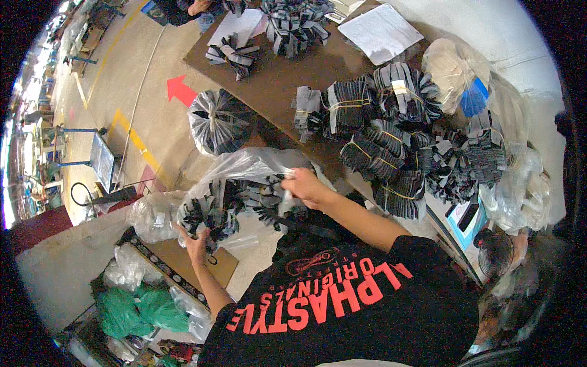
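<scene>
A clear plastic bag [244,162] is spread in front of me with bundles of grey and black fabric strips in its mouth. My right hand [306,187] is closed on the bag's right edge. Lower left, my left hand [194,243] has thumb and fingers around a bundle of grey and black strips [208,214] at the bag's near side. Whether a layer of plastic lies between that hand and the strips is hard to see. Just beyond stands a tied clear bag [214,122] full of dark strips.
On the brown table [244,101] lie several banded strip bundles [348,103], papers [380,33] and a beige full bag [449,70]. Below left are a cardboard box [208,263] and green plastic bags [143,309]. Another person's hand [199,6] shows at the top.
</scene>
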Demonstrator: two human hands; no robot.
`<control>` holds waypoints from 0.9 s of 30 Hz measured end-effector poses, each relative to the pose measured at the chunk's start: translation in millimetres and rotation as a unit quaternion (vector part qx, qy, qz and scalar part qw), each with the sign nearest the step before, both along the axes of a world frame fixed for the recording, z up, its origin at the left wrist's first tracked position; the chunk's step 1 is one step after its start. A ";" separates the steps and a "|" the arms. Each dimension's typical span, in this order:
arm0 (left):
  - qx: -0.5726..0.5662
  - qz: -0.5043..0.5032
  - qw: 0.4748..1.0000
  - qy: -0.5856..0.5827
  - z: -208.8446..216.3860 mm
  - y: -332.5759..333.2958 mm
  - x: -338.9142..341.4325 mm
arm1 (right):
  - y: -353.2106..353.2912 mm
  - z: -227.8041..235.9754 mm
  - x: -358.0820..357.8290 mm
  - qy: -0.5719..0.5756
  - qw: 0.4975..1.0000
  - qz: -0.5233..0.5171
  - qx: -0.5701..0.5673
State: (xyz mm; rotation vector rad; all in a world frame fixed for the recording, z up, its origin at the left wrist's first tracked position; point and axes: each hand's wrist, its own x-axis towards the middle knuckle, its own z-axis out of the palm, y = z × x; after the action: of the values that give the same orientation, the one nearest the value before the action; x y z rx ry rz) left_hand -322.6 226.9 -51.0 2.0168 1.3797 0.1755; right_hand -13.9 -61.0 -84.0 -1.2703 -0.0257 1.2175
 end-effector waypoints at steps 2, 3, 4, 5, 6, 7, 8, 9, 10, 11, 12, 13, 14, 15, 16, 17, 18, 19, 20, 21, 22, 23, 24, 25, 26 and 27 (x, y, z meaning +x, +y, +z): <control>-0.017 0.039 0.996 -0.080 16.4 5.1 -11.6 | 32.2 33.9 5.3 -0.029 0.998 0.041 0.037; -0.025 0.055 0.995 -0.083 23.7 5.4 -16.2 | 47.5 36.4 10.0 -0.058 0.996 0.056 0.046; -0.035 0.069 0.993 -0.086 29.9 6.8 -19.5 | 61.8 36.9 18.0 -0.087 0.992 0.072 0.054; -0.005 0.059 0.997 -0.058 19.4 16.7 -32.5 | 74.8 38.0 26.4 -0.116 0.987 0.087 0.063; 0.030 0.047 0.998 -0.029 11.4 24.7 -42.7 | 89.6 36.2 33.7 -0.087 0.991 0.055 0.087; 0.035 0.047 0.997 -0.049 5.5 24.4 -45.2 | 100.4 29.8 42.7 -0.059 0.992 0.021 0.107; 0.040 0.047 0.996 -0.069 -0.5 23.4 -47.4 | 109.2 19.4 52.4 -0.056 0.994 0.015 0.097; 0.044 0.049 0.994 -0.090 -5.0 18.9 -48.5 | 117.9 13.0 57.3 -0.019 0.990 -0.032 0.134; 0.032 0.074 0.995 -0.058 4.0 6.4 -36.3 | 121.7 17.0 66.5 -0.005 0.991 -0.032 0.127; 0.002 0.080 0.993 -0.084 2.4 1.1 -33.3 | 125.7 21.3 76.1 0.009 0.992 -0.032 0.121; -0.025 0.086 0.990 -0.106 4.1 -1.6 -32.8 | 135.2 25.0 81.0 0.031 0.987 -0.041 0.150; -0.014 0.077 0.990 -0.119 5.2 -6.4 -32.3 | 142.0 28.4 78.0 0.035 0.986 -0.027 0.161; -0.002 0.069 0.989 -0.133 6.0 -11.1 -31.1 | 149.0 31.8 74.1 0.039 0.984 -0.013 0.172; -0.028 0.104 0.985 -0.134 9.2 -16.9 -31.8 | 156.7 37.8 67.7 0.046 0.982 0.002 0.182; -0.057 0.134 0.980 -0.137 12.9 -21.2 -28.3 | 165.5 27.7 67.2 -0.012 0.983 0.017 0.185; -0.085 0.163 0.973 -0.140 14.8 -25.2 -24.7 | 168.6 16.7 75.8 -0.055 0.983 0.020 0.174; -0.077 0.176 0.971 -0.144 13.6 -29.1 -27.2 | 173.8 2.2 84.1 -0.094 0.982 0.026 0.165; -0.068 0.190 0.968 -0.150 8.7 -32.1 -28.5 | 176.9 1.6 89.0 -0.136 0.978 0.034 0.157; -0.059 0.204 0.965 -0.156 5.4 -33.9 -30.6 | 172.8 -0.2 91.7 -0.200 0.974 0.063 0.079; -0.063 0.207 0.962 -0.165 5.7 -36.0 -28.1 | 168.0 -1.3 91.2 -0.211 0.974 0.062 0.058; -0.069 0.211 0.960 -0.173 8.6 -40.1 -25.2 | 161.4 -2.8 86.7 -0.222 0.972 0.061 0.035; -0.075 0.214 0.957 -0.181 9.2 -42.3 -23.3 | 154.8 -4.2 83.8 -0.234 0.970 0.059 0.013; -0.083 0.222 0.954 -0.185 3.5 -41.4 -30.7 | 149.1 -5.5 81.0 -0.237 0.969 0.070 -0.012; -0.089 0.229 0.950 -0.191 -5.4 -35.6 -38.6 | 142.5 -7.2 77.9 -0.265 0.961 0.079 -0.029; -0.096 0.235 0.947 -0.196 -13.1 -30.9 -47.4 | 134.4 -8.9 73.2 -0.292 0.951 0.087 -0.047; -0.140 0.247 0.930 -0.235 -16.8 -29.8 -46.9 | 125.0 -14.0 71.1 -0.322 0.940 0.092 -0.069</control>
State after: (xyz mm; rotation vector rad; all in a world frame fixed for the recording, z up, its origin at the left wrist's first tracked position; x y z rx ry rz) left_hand -369.6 197.1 -67.7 1.2559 1.4636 0.6062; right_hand 57.2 64.0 -98.0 -1.7776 -0.5543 0.9186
